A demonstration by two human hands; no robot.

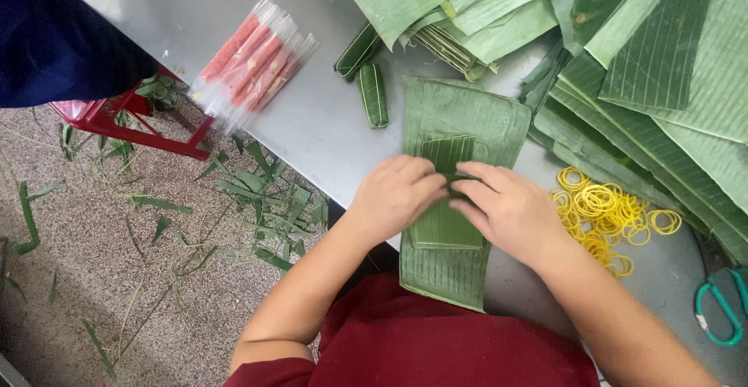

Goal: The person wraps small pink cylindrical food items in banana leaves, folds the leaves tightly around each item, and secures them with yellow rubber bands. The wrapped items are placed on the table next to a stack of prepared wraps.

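While your left hand (396, 194) and right hand (506, 209) pinch the small leaf strip (446, 223) mid-frame, keep it square on the banana leaf (460, 114).

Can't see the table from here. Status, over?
Both hands, left and right, pressing a folded leaf strip on a flat banana leaf. Rubber bands alongside. Nothing obstructing.

Grey metal table (296, 122) over speckled floor (93, 278) — red stool (117, 122) beside it, daylight.
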